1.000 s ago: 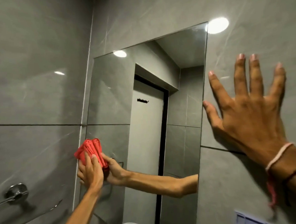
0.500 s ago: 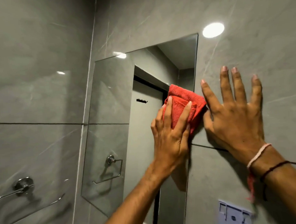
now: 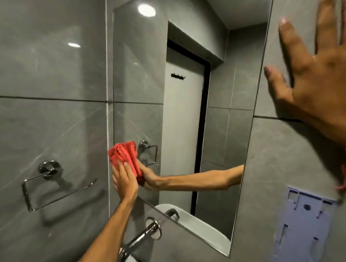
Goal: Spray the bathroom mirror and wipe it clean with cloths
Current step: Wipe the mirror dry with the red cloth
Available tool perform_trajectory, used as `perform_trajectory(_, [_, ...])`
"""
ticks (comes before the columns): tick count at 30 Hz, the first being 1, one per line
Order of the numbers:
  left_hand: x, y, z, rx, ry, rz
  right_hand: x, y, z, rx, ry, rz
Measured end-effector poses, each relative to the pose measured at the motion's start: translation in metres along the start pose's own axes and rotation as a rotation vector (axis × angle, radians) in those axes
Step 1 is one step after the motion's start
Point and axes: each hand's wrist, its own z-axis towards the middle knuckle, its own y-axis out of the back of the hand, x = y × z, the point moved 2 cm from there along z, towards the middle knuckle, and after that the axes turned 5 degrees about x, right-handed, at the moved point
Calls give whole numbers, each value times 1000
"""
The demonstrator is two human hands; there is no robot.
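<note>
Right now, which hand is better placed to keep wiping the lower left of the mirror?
Left. The left hand already presses the crumpled red cloth against the rectangular wall mirror; the right hand lies spread on the grey tile wall.

cloth (image 3: 123, 154) on mirror (image 3: 186, 91) lower-left | towel ring (image 3: 50, 174) left of mirror
</note>
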Motion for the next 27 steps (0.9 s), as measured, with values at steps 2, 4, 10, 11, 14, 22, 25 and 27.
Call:
perform_trajectory(2, [21, -6, -28, -18, 118, -36, 1, 2, -3, 17, 10, 23])
perform_trajectory(4, [18, -15, -62, -30, 195, -62, 0, 11, -5, 2, 19, 83])
perform_trajectory(10, [-37, -49, -219, 82, 88, -75, -3, 67, 5, 161, 78, 222])
perform_trajectory(11, [-53, -56, -241, 103, 82, -103, -4, 75, 7, 211, 84, 229])
perform_trajectory(14, [-127, -67, -264, 130, 14, -230, -7, 95, 12, 303, 94, 283])
perform_trajectory(22, [-325, -60, -218, 234, -714, -266, -37, 128, 49, 280, -264, 1068])
perform_trajectory(25, [-356, -48, -208, 286, -979, -287, -56, 135, 79, 432, -404, 1217])
perform_trajectory(27, [-365, -39, -204, 320, -1128, -311, -62, 138, 86, 618, -406, 1264])
